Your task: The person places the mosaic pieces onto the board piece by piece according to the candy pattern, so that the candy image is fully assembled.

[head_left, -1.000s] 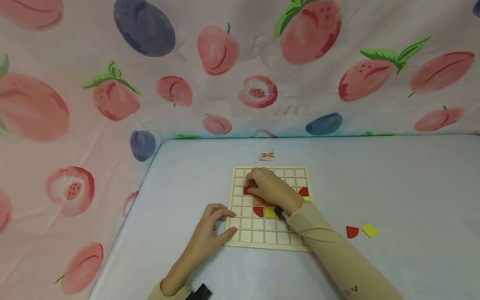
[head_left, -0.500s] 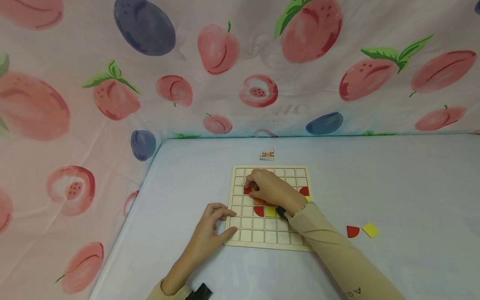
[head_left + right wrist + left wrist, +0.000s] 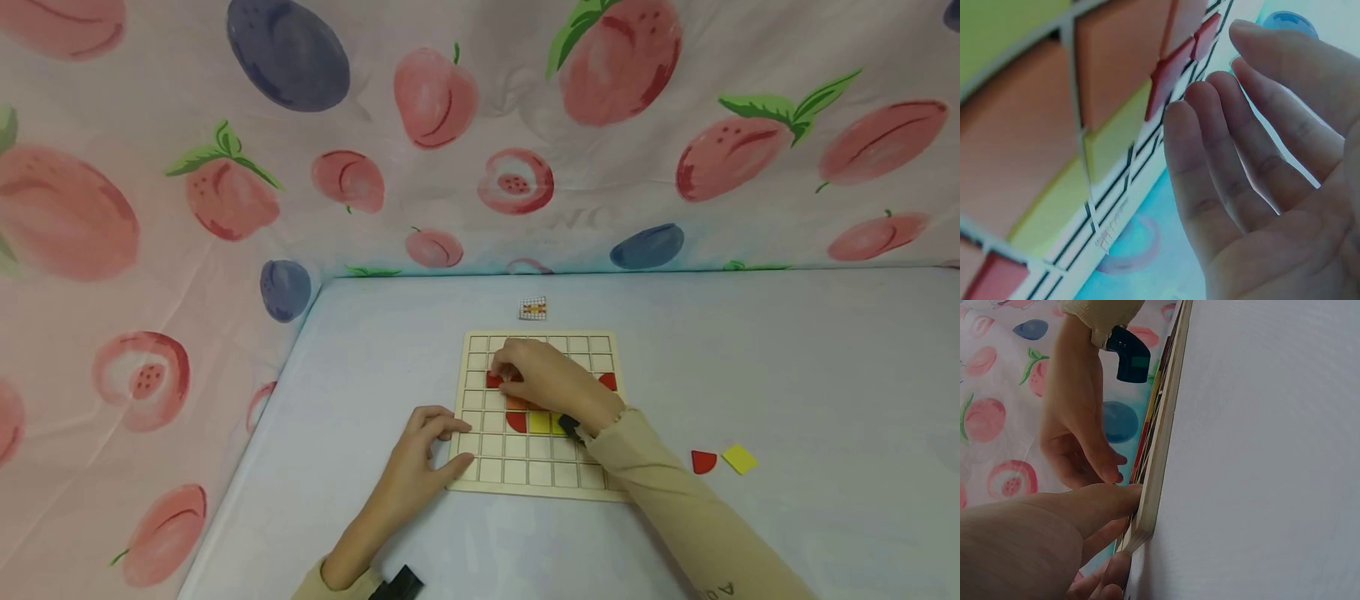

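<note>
A pale wooden grid board lies on the table, partly filled with coloured tiles. My left hand rests at its left edge, thumb and fingertips on the rim near the front corner. Over the upper left part of the grid is my right hand, fingertips right at a red tile. In the right wrist view its fingers are loosely bent, with a gap between thumb and fingertips beside the red tiles. Orange tiles, a red quarter-round and yellow tiles sit in the grid; the right hand hides some.
Off the board to the right lie a loose red quarter-round and a yellow square. A small printed pattern card lies behind the board. Fruit-printed cloth hangs along the back and left of the table.
My right wrist and sleeve have shifted slightly to the right, baring more of a second yellow tile. The fingertips stay by the same red tile, and the left hand has not moved.
</note>
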`<state>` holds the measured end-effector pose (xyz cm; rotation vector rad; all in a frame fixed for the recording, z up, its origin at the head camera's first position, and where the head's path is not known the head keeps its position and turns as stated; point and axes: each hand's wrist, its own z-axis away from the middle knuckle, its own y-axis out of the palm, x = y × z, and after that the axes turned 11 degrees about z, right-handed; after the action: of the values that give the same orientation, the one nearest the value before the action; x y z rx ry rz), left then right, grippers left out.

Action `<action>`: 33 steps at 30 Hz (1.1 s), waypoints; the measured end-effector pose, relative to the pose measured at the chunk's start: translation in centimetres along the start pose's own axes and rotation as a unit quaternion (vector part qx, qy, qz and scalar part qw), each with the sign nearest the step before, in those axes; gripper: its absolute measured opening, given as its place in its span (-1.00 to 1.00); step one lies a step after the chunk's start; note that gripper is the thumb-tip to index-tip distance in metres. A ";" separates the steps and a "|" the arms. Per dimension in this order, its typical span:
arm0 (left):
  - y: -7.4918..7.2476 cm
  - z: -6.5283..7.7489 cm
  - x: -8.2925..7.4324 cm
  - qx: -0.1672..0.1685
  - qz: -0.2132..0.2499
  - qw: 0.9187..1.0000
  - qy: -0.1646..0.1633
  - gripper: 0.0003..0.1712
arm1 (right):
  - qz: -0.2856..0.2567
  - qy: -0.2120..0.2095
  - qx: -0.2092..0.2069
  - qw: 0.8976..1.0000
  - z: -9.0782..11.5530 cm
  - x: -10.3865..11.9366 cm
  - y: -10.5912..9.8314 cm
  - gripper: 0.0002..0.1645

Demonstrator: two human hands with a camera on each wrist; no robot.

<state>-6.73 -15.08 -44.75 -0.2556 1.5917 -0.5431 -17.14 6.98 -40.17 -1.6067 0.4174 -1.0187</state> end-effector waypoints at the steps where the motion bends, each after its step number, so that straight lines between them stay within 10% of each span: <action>1: 0.0 0.0 0.0 0.000 -0.001 1.000 0.000 -0.66 | 0.006 -0.001 -0.002 1.000 0.2 0.0 -0.1 -0.85; 33: 0.1 0.0 -0.3 -0.004 0.009 1.000 -0.011 -0.65 | 0.046 0.017 -0.021 0.999 7.0 -1.8 -3.2 -0.72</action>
<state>-6.68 -14.87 -44.55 -0.2525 1.5745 -0.5182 -13.40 13.54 -37.87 -1.5945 0.5342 -0.9734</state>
